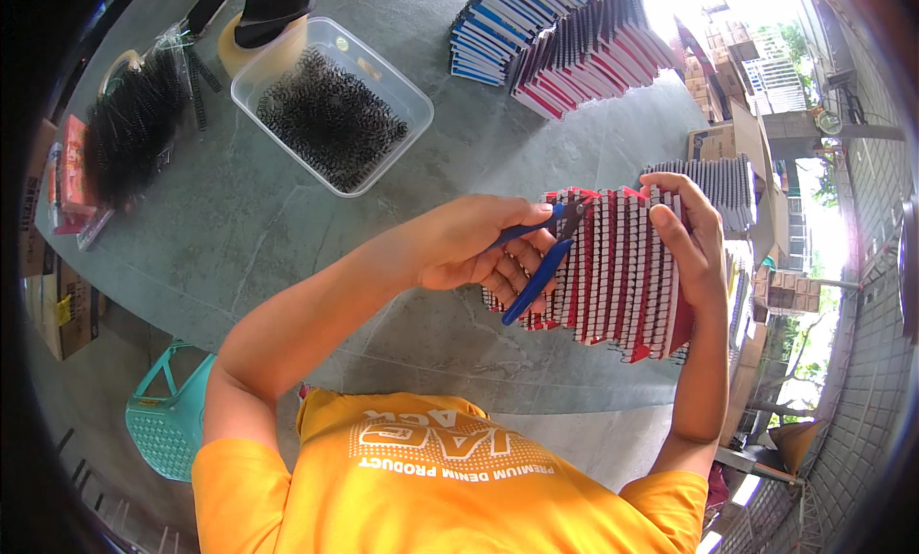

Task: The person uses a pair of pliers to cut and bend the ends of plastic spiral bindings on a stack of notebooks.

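Note:
My left hand point(498, 252) is closed around blue-handled cutting pliers point(539, 278). Their dark jaws are parted a little and lie at the upper edge of a row of red spiral-bound notebooks point(613, 276). These notebooks stand close together, spines up, with wire coils showing along each spine. My right hand point(694, 233) wraps round the right end of the row, thumb and fingers pressed on the last notebooks. Some lower fingers of the left hand rest against the notebooks at the row's left end.
A clear plastic tub point(383, 176) holds many short black coils. Behind it sit tape rolls point(273, 22). Long black coils in plastic point(139, 137) lie at far left. Blue notebooks point(498, 37), red notebooks point(593, 70) and grey notebooks point(713, 185) stand beyond. A teal stool point(172, 420) is lower left.

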Available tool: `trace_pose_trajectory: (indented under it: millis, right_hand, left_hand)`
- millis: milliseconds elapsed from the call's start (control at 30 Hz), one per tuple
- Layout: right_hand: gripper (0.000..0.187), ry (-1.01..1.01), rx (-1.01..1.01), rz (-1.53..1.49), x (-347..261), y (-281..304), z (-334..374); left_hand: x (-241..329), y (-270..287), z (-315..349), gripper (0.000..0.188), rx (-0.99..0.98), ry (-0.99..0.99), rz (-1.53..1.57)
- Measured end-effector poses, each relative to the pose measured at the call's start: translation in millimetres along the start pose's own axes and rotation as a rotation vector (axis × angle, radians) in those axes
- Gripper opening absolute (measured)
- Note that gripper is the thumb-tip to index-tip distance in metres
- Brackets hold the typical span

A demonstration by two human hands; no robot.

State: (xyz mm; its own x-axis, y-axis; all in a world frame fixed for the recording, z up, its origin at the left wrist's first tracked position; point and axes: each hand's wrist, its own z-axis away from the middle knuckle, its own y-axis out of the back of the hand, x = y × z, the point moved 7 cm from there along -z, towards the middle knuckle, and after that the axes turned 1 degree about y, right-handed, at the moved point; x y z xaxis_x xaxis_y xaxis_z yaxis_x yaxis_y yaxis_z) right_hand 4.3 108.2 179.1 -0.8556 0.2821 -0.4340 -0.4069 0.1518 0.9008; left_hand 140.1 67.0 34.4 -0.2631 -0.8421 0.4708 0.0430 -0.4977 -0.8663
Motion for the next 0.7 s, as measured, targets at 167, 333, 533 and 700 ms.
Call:
trace_pose_trajectory:
  millis: [167,333,533,700]
  right_hand:
    - [0.046,0.004,-0.019,0.023,-4,-1,1]
    - [0.046,0.044,0.0,0.088,-8,2,1]
    - [0.044,0.045,-0.013,0.071,-8,2,0]
    - [0.043,0.031,-0.025,0.061,-10,0,0]
  left_hand:
    - [36,-7,14,0.044,0.43,-0.127,-0.954]
    - [41,-8,21,0.047,0.395,-0.148,-1.132]
    - [14,7,10,0.048,0.159,-0.041,-0.199]
    - [7,8,0,0.049,0.119,-0.042,-0.117]
